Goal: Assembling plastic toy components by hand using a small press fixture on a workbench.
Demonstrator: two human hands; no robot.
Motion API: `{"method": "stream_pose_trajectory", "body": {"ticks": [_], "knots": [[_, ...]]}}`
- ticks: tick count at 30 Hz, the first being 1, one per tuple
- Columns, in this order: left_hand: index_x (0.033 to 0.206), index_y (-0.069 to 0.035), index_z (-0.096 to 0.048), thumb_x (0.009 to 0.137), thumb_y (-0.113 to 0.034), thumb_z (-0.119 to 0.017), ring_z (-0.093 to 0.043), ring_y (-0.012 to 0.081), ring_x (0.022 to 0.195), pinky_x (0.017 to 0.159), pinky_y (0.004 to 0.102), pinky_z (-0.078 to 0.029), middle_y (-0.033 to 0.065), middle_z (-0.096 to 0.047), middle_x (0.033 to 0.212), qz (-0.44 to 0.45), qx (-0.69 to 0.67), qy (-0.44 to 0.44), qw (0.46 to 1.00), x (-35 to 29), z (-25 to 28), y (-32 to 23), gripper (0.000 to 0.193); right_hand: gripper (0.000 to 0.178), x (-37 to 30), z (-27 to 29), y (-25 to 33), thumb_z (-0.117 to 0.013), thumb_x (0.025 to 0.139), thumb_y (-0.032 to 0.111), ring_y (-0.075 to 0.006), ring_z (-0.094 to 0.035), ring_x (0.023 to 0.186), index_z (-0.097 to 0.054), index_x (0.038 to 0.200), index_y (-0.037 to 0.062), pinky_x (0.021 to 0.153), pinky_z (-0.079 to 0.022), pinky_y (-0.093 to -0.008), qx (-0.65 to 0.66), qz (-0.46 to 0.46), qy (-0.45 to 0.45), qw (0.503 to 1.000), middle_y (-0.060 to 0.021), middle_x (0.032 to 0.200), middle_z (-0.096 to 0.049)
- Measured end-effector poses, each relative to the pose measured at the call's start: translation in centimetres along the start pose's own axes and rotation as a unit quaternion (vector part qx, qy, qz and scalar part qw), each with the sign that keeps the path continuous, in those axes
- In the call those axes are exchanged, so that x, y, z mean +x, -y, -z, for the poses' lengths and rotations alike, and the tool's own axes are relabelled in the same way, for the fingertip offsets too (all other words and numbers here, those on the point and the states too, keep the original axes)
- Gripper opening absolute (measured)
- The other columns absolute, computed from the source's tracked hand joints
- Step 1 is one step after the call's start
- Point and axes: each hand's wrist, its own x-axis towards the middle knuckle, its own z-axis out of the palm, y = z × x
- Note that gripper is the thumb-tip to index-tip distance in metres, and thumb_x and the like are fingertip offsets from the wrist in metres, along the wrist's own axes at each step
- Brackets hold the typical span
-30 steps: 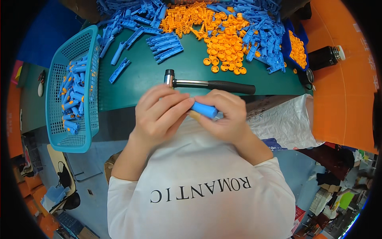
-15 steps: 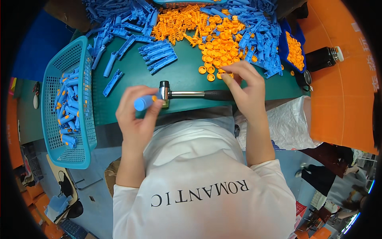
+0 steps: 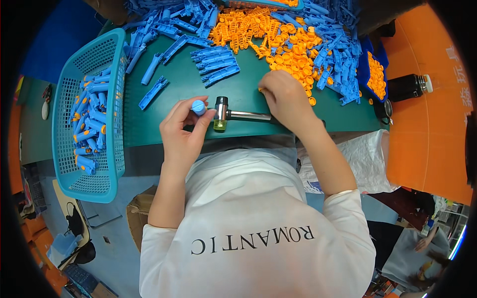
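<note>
My left hand (image 3: 181, 124) is closed round a blue plastic tube (image 3: 198, 108), with its round end turned up between thumb and fingers. My right hand (image 3: 285, 97) is pinched over the table, left of the heap of orange caps (image 3: 293, 57). A bit of orange shows at its fingertips, an orange cap (image 3: 260, 90) mostly hidden by the fingers. Between the hands lies a mallet (image 3: 221, 113) with a black face and a yellow-green face. Its handle runs right and passes beneath my right hand and wrist, which cover part of it.
Several blue half-shells (image 3: 216, 64) lie in a row on the green table (image 3: 191, 92). Orange ladder-like pieces (image 3: 243, 27) and blue shells (image 3: 338, 54) are heaped behind. A teal basket (image 3: 119, 99) of blue tubes stands left. At right are a blue bin (image 3: 365, 69) and a black bottle (image 3: 405, 88).
My right hand has drawn left from the caps and closed into a pinch with a bit of orange. My left hand has turned the blue tube more upright. The whole view has shifted slightly.
</note>
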Motion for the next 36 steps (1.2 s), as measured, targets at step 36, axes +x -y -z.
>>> {"method": "stream_pose_trajectory", "body": {"ticks": [36], "knots": [[0.116,0.002,-0.067,0.086,0.002,-0.069,-0.065,0.0355,0.092,0.080,0.0401,-0.052,0.0161,-0.070,0.101,-0.165,0.034,0.078,0.982,0.9,1.4,1.6,0.030,0.023,6.8,1.1,6.7,-0.076,0.075,0.000,-0.0176,-0.064,0.070,-0.072,0.097,0.0001,0.060,-0.053,-0.0286,0.283,0.115,0.146,0.941,-0.0072,0.084,-0.068]]}}
